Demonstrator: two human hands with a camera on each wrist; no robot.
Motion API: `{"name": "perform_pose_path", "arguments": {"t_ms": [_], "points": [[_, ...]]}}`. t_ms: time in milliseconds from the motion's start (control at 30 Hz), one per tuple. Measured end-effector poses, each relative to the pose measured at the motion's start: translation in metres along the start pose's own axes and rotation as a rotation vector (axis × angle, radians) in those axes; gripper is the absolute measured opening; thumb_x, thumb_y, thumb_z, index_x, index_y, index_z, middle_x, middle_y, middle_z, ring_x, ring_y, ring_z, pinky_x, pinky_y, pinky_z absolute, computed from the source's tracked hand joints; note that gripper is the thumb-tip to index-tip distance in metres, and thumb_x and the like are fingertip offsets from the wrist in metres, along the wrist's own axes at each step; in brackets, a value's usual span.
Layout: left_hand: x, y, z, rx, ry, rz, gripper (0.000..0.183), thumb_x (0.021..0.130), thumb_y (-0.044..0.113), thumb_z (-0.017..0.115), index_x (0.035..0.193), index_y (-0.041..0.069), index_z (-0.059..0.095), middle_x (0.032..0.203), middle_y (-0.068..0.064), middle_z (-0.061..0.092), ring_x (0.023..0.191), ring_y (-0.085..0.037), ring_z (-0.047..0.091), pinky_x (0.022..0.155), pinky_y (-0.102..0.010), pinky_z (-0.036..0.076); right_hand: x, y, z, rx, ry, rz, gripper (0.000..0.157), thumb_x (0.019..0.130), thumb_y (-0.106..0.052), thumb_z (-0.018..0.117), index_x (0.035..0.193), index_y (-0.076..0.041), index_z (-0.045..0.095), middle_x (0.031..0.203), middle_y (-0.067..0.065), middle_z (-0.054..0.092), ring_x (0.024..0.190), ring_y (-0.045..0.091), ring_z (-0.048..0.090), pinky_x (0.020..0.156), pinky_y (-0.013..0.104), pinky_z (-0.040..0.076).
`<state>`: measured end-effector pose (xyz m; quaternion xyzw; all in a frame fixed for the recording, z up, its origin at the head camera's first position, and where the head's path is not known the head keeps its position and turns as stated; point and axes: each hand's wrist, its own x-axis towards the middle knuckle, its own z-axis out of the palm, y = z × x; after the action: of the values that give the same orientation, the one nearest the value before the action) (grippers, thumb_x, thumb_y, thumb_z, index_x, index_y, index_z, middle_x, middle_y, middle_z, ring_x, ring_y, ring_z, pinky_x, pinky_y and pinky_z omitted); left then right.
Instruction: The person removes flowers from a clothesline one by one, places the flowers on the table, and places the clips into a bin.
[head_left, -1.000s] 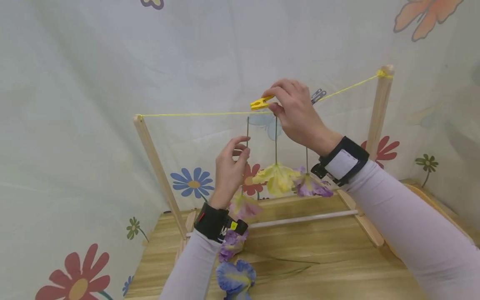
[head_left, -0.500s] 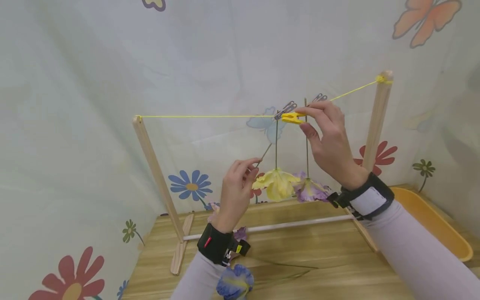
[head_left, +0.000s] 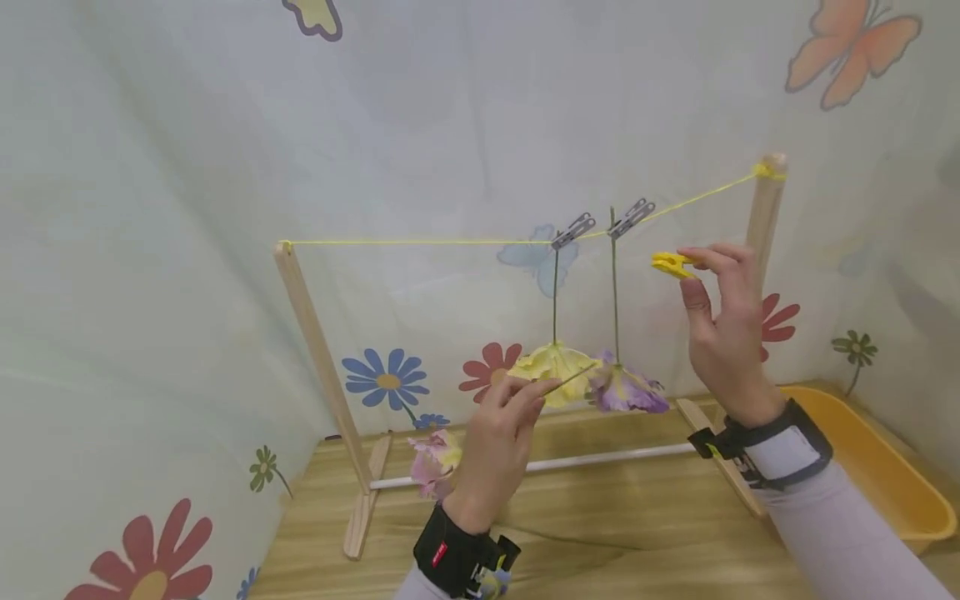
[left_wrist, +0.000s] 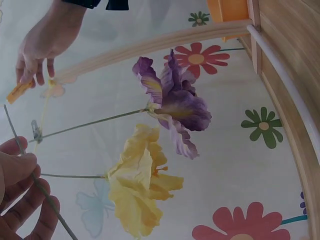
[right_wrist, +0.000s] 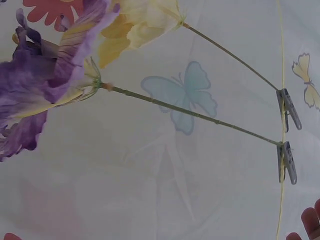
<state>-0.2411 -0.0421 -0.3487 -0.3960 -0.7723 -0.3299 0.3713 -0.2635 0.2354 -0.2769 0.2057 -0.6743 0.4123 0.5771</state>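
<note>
Smooth orange tub (head_left: pixel 885 467), rounded corner, lower right, partly behind right sleeve (head_left: pixel 847 533). Right hand (head_left: pixel 723 325), right of centre: grip pinching yellow clothespin (head_left: pixel 670 265). Left hand (head_left: pixel 498 446), lower centre: narrow grip on thin green stem (head_left: pixel 573 377). Grey clips (head_left: pixel 573 231) hold ruffled yellow flower (head_left: pixel 555 364) and purple flower (head_left: pixel 630 392) upside down on yellow string (head_left: pixel 420 242), right of centre.

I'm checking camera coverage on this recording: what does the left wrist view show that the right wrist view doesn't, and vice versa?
Only the left wrist view shows the left hand pinching a green stem, the yellow clothespin in the right hand, a wooden post and the orange basin.

Only the right wrist view shows the gray clip holding the yellow flower.

Both share that flower, the purple flower, its clip, the yellow line and the printed blue butterfly.
</note>
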Motion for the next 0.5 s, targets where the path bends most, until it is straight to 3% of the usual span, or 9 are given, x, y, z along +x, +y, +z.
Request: {"name": "perform_pose_path", "arguments": {"t_ms": [133, 200, 267, 367, 433, 500], "points": [[-0.011, 0.002, 0.002, 0.03, -0.052, -0.007, 0.03, 0.104, 0.007, 0.063, 0.129, 0.018, 0.073, 0.103, -0.002, 0.062, 0.078, -0.013, 0.049, 0.068, -0.022, 0.04, -0.011, 0.008, -0.008, -0.031, 0.014, 0.046, 0.034, 0.097, 0.013, 0.06, 0.131, 0.01, 0.061, 0.127, -0.022, 0.043, 0.119, 0.001, 0.044, 0.096, 0.02, 0.033], [-0.016, 0.004, 0.003, 0.022, -0.098, -0.021, 0.031, 0.103, 0.007, 0.064, 0.13, 0.018, 0.073, 0.103, -0.001, 0.063, 0.078, -0.011, 0.049, 0.068, -0.021, 0.039, -0.018, 0.012, -0.014, -0.065, 0.018, 0.068, 0.034, 0.099, 0.01, 0.06, 0.133, 0.009, 0.061, 0.127, -0.022, 0.041, 0.108, -0.008, 0.048, 0.094, 0.016, 0.034], [-0.021, 0.005, 0.004, 0.006, -0.157, -0.042, 0.032, 0.103, 0.008, 0.064, 0.131, 0.021, 0.072, 0.105, 0.001, 0.063, 0.08, -0.01, 0.051, 0.069, -0.02, 0.04, -0.023, 0.016, -0.019, -0.099, 0.022, 0.088, 0.033, 0.101, 0.008, 0.059, 0.134, 0.009, 0.059, 0.128, -0.022, 0.04, 0.105, -0.01, 0.048, 0.084, 0.008, 0.038], [-0.029, 0.007, 0.004, -0.033, -0.251, -0.068, 0.035, 0.104, 0.009, 0.062, 0.136, 0.024, 0.068, 0.111, 0.003, 0.063, 0.087, -0.008, 0.057, 0.074, -0.016, 0.044, -0.031, 0.023, -0.029, -0.086, 0.04, 0.115, 0.033, 0.103, 0.003, 0.058, 0.135, 0.009, 0.058, 0.127, -0.019, 0.04, 0.082, -0.015, 0.053, 0.064, 0.0, 0.04], [-0.034, 0.007, 0.006, -0.034, -0.294, -0.059, 0.036, 0.104, 0.009, 0.062, 0.136, 0.025, 0.067, 0.113, 0.004, 0.063, 0.09, -0.007, 0.061, 0.077, -0.013, 0.045, -0.036, 0.03, -0.036, -0.085, 0.058, 0.129, 0.033, 0.104, 0.002, 0.058, 0.135, 0.01, 0.057, 0.126, -0.019, 0.041, 0.091, -0.009, 0.053, 0.062, 0.003, 0.043], [-0.037, 0.007, 0.008, -0.025, -0.324, -0.042, 0.036, 0.104, 0.01, 0.062, 0.135, 0.026, 0.067, 0.11, 0.004, 0.062, 0.089, -0.005, 0.061, 0.079, -0.011, 0.045, -0.04, 0.038, -0.042, -0.089, 0.08, 0.147, 0.033, 0.105, -0.001, 0.058, 0.136, 0.01, 0.057, 0.125, -0.019, 0.042, 0.092, -0.009, 0.052, 0.071, 0.006, 0.044]]}}
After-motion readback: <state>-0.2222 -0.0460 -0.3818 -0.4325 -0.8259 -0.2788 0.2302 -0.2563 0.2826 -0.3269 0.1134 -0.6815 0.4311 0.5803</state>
